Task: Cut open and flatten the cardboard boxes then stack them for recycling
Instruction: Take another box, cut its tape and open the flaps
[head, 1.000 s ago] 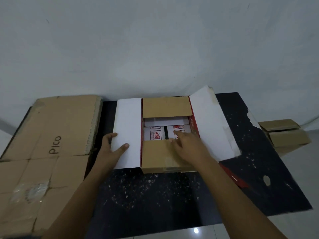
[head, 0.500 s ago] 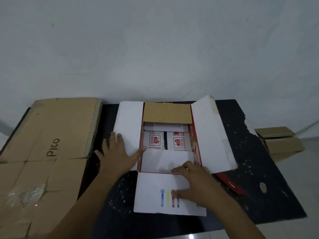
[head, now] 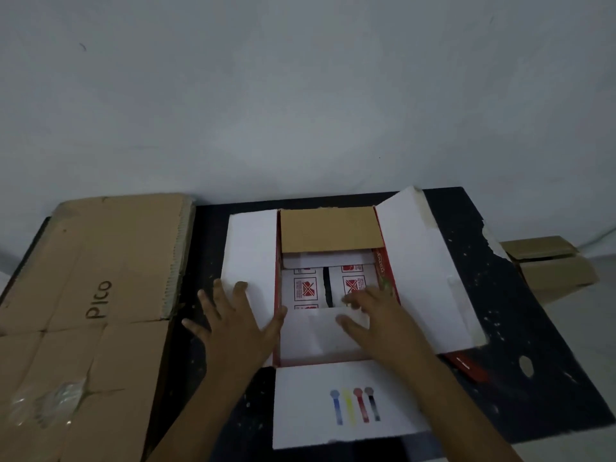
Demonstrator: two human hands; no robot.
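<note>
While left hand (head: 233, 323) lies flat on box (head: 333, 355) L flap, right hand (head: 376, 320) presses inside, fingers straight.

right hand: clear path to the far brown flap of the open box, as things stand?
Probably yes. The right hand lies inside the open box, on its inner white flaps, and the far brown flap lies just beyond it with nothing between. The left hand presses the left white flap, out of the way.

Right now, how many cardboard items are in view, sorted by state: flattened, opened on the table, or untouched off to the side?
Flattened brown sheets, stacked at the left edge, layers not countable: 1 stack
Opened white box on the table, both hands on it: 1
Brown box beyond the table's right edge: 1
Total: 3
</note>
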